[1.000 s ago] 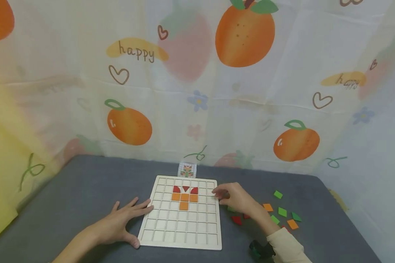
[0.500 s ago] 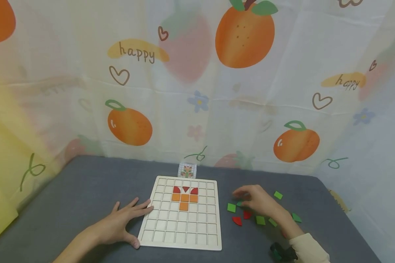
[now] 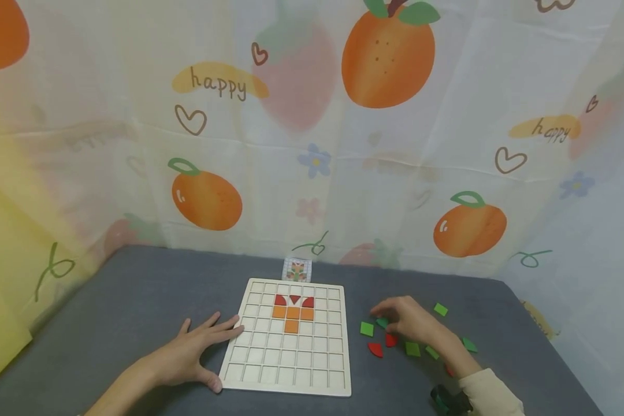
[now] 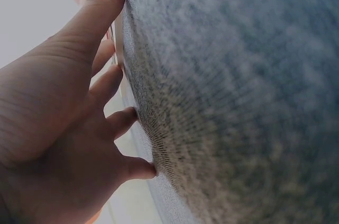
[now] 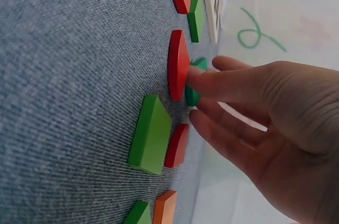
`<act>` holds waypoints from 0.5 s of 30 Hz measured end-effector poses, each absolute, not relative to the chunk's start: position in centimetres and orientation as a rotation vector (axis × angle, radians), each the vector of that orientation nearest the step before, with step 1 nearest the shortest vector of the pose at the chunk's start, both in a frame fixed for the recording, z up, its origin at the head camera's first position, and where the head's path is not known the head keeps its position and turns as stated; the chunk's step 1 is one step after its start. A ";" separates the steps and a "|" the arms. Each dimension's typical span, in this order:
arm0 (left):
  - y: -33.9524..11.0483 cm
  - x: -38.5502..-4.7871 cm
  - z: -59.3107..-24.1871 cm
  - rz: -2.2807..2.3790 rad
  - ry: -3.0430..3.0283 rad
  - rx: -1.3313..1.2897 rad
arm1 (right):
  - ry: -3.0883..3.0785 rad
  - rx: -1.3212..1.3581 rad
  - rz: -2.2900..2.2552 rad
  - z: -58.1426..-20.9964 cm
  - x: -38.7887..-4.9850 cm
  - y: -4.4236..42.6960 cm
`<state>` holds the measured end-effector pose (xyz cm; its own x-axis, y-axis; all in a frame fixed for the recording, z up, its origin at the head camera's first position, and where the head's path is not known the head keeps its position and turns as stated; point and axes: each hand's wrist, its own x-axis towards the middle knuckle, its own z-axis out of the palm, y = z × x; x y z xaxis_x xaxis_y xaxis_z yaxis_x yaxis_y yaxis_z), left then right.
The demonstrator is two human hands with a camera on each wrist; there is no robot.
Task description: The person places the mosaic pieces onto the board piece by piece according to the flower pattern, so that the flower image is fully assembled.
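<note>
A pale gridded wooden board (image 3: 275, 364) lies on the table, with red and orange tiles (image 3: 293, 313) set in its upper cells. My left hand (image 3: 184, 352) rests along the board's left edge, fingers spread, thumb at the near corner. To the right of the board, my right hand (image 3: 413, 318) is low over loose tiles. Its thumb and fingers are bent about a dark green tile (image 5: 194, 92) lying on the cloth, and the thumb tip overlaps it in the right wrist view; whether it grips cannot be told. A red tile (image 5: 178, 65) lies just beside the thumb.
A small pattern card (image 3: 297, 270) stands behind the board. Loose tiles lie right of the board, among them a light green square (image 3: 366, 329), a red quarter-round (image 3: 375, 349) and a green tile (image 3: 441, 309). A fruit-printed curtain (image 3: 312, 219) hangs behind the grey table (image 3: 161, 289).
My right hand has moved right, away from the board's right edge, to the loose tiles, and has stayed there over the last half second. The left hand keeps its place.
</note>
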<state>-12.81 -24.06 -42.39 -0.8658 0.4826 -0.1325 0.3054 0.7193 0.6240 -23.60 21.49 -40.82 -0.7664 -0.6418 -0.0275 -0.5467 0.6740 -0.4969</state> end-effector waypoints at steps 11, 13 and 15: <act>-24.1 -12.8 -42.5 0.899 2.652 0.652 | 2.825 -0.976 -0.743 -40.6 -23.4 22.0; -24.1 -12.8 -42.6 0.895 2.658 0.654 | 2.837 -0.992 -0.754 -40.6 -23.4 21.9; -24.1 -12.8 -42.6 0.892 2.660 0.661 | 2.853 -0.987 -0.763 -40.6 -23.3 21.9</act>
